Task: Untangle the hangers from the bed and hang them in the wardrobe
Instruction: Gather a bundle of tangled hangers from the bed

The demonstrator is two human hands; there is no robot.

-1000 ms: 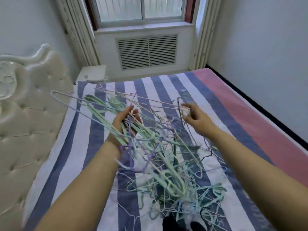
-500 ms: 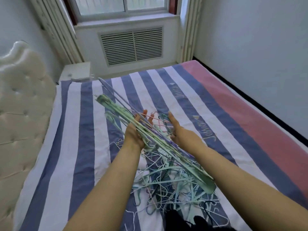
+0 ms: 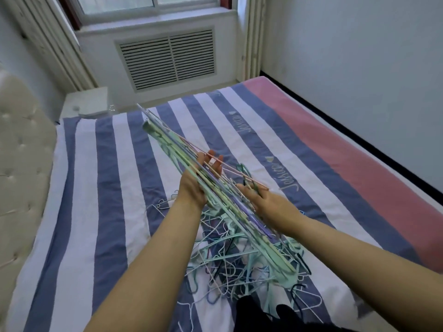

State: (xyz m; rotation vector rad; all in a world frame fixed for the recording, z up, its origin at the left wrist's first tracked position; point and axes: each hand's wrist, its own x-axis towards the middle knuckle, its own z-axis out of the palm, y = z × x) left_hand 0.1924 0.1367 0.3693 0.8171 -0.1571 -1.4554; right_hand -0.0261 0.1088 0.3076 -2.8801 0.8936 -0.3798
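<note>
Pastel wire and plastic hangers, mostly mint green with some lilac, pink and white. From the head camera I count two groups: one gathered bundle of hangers (image 3: 215,195) lifted off the bed, and one loose tangle of hangers (image 3: 230,262) lying on the sheet below it. Individual hangers in either group are too overlapped for me to count.

Two hands in view. Left hand (image 3: 194,188) sits under the bundle's left side, palm toward it, fingers reaching up around the rods with the fingertips (image 3: 211,155) showing above them; it looks like a loose cradle, fingers mostly straight. Right hand (image 3: 271,207) lies flat against the bundle's right side, fingers extended and spread, pressing rather than wrapping. The bundle is sandwiched between the two palms, tilted, its far end high toward the window and its near end dipping into the tangle.

Tangle rests near the foot of the frame on the striped bedsheet (image 3: 107,188), which has blue-grey and white stripes and one pink band along the right edge.

Also noted: one tufted cream headboard (image 3: 21,164) at left, one white nightstand (image 3: 86,104) beyond it, one louvred vent panel (image 3: 167,58) beneath one window (image 3: 148,3).
</note>
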